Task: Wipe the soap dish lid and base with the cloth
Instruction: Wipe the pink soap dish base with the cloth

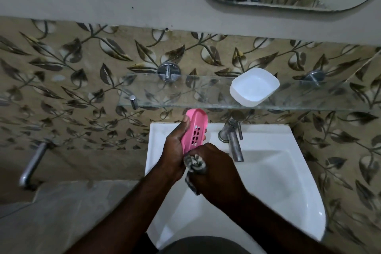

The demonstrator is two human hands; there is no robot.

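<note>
fingers (208, 150) of the right hand (216, 175) are clenched round a bunched cloth (195, 164), pressing it to the near end of the pink slotted half (194, 128) of the soap dish, which the left hand (175, 146) grips by its edges over the sink (278, 171). the white half (254, 86) sits apart on the glass shelf (175, 93). wiping the pink piece looks the step in hand; next the cloth likely needs to run up its length and into the slots.

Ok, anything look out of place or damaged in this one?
Nothing spilled or broken. The white soap dish piece sits open side up, askew, near the front edge of the glass shelf. The left hand grips the pink slotted piece; the right hand holds the cloth against it.
</note>
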